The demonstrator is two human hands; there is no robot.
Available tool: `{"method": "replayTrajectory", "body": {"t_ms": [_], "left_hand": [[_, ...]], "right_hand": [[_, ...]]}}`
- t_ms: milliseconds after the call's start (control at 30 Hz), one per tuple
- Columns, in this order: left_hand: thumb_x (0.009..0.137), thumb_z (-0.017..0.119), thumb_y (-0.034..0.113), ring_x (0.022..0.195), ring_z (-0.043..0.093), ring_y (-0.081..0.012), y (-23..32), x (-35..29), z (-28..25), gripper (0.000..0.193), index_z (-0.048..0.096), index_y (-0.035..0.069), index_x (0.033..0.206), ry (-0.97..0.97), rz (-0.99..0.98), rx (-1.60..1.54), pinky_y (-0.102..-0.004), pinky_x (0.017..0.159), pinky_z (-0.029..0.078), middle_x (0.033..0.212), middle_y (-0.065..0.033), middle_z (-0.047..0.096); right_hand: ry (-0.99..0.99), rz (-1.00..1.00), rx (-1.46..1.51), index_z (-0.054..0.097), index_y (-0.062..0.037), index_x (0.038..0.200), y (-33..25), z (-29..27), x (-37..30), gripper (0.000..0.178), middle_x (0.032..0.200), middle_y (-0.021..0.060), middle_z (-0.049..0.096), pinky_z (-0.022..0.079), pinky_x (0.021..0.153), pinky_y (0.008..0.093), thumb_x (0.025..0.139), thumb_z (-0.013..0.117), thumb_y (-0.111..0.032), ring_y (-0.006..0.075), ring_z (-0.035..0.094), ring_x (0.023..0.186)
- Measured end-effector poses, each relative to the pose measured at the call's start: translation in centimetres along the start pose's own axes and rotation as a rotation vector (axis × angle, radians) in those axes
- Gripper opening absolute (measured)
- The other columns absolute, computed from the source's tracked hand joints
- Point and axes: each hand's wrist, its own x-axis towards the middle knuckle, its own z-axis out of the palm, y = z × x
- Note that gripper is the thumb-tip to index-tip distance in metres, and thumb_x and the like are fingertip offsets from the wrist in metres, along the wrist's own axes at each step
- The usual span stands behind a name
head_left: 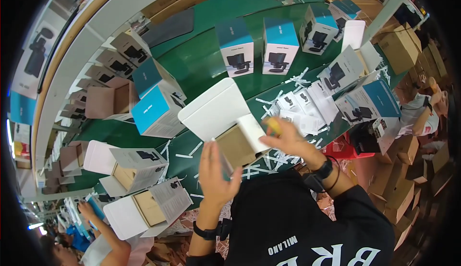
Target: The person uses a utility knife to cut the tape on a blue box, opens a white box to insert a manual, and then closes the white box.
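An open white carton [218,107] with its lid raised stands in front of me on the green table. Inside it sits a brown cardboard insert [234,146]. My left hand [214,179] lies against the carton's near left side, its fingers stretched and its thumb apart. My right hand [290,139] is at the right side flap, fingers curled round a small yellow object [273,125], blurred and partly hidden, so its kind does not show. Just beyond that hand lies a pile of white printed leaflets [302,105].
Torn white paper strips [276,163] litter the table. Closed blue-and-white boxes [278,50] stand at the back. More open cartons [151,208] are at left. A red bin [343,148] is at right. Other people work at lower left [108,237] and far right [418,114].
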Motion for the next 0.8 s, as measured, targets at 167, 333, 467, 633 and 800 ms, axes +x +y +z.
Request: {"method": "replayTrajectory", "body": {"t_ms": [167, 333, 467, 633, 800], "left_hand": [[0.076, 0.083, 0.04, 0.149, 0.03, -0.0478, 2.2, 1.4, 3.2, 0.099, 0.037, -0.011, 0.149, -0.373, 0.055, 0.189, -0.0601, 0.119, 0.024, 0.159, -0.0297, 0.033], [0.077, 0.081, 0.05, 0.151, 0.027, -0.0451, 1.0, 0.0, 4.1, 0.107, 0.033, -0.011, 0.151, -0.429, 0.106, 0.257, -0.0626, 0.12, 0.018, 0.161, -0.0303, 0.029], [0.077, 0.08, 0.052, 0.15, 0.032, -0.0432, 0.4, -0.3, 4.9, 0.105, 0.038, -0.011, 0.149, -0.378, 0.14, 0.264, -0.062, 0.12, 0.021, 0.16, -0.0281, 0.035], [0.076, 0.08, 0.054, 0.147, 0.037, -0.0435, 0.1, -0.8, 5.4, 0.105, 0.039, -0.01, 0.149, -0.301, 0.192, 0.269, -0.0619, 0.118, 0.025, 0.157, -0.0293, 0.039], [0.076, 0.08, 0.053, 0.146, 0.038, -0.0435, 0.2, -0.6, 5.3, 0.104, 0.04, -0.01, 0.148, -0.281, 0.187, 0.265, -0.0614, 0.118, 0.025, 0.155, -0.0294, 0.042]], "right_hand": [[-0.44, 0.053, -0.244, 0.054, -0.0015, 0.119, -1.7, 0.4, -0.7, 0.045, 0.09, 0.0162, 0.066, 0.053, 0.07, 0.0393, 0.089, 0.077, -0.027, 0.0299, 0.067, 0.078], [-0.305, 0.098, -0.011, 0.058, -0.0009, 0.12, 0.1, -1.3, -1.9, 0.035, 0.083, 0.0132, 0.067, 0.052, 0.062, 0.0376, 0.095, 0.07, -0.023, 0.0277, 0.067, 0.066], [-0.392, -0.145, -0.204, 0.063, -0.0011, 0.114, -0.9, -3.4, -0.6, 0.026, 0.078, 0.0166, 0.068, 0.051, 0.062, 0.0396, 0.097, 0.064, -0.021, 0.033, 0.068, 0.065], [-0.416, -0.088, -0.269, 0.067, -0.0011, 0.11, -0.6, -4.4, -0.8, 0.024, 0.076, 0.018, 0.069, 0.053, 0.064, 0.0398, 0.096, 0.065, -0.02, 0.0336, 0.069, 0.069], [-0.439, -0.05, -0.254, 0.067, -0.002, 0.11, -0.4, -4.4, -0.6, 0.025, 0.08, 0.0185, 0.07, 0.053, 0.067, 0.043, 0.096, 0.063, -0.022, 0.0363, 0.069, 0.073]]}}
